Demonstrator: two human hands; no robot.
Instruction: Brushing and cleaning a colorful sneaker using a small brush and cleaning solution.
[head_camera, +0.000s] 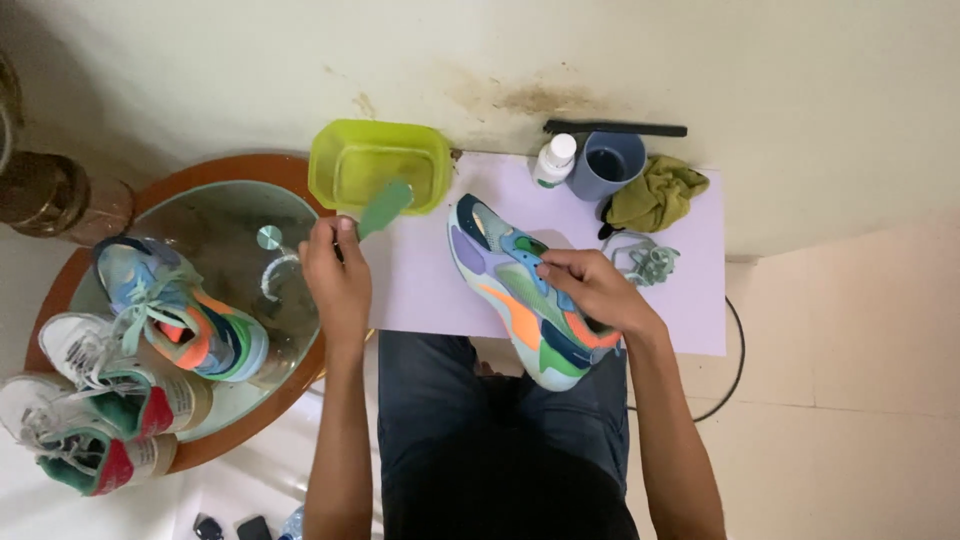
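My left hand (335, 270) grips the handle of a green brush (384, 208), whose head dips into a yellow-green plastic tub (378, 160) of water. My right hand (592, 285) rests on a multicoloured sneaker (520, 295) with no laces, holding it by the tongue area. The sneaker lies across my lap and a pale lilac sheet (690, 300), toe pointing toward the tub.
At the back of the sheet stand a white bottle (553, 160), a blue mug (610, 165), an olive cloth (655, 193), a black comb (615, 128) and loose pale laces (645, 260). A round glass-topped table (230, 230) at left carries a matching sneaker (180, 315) and two white-green shoes (95, 410).
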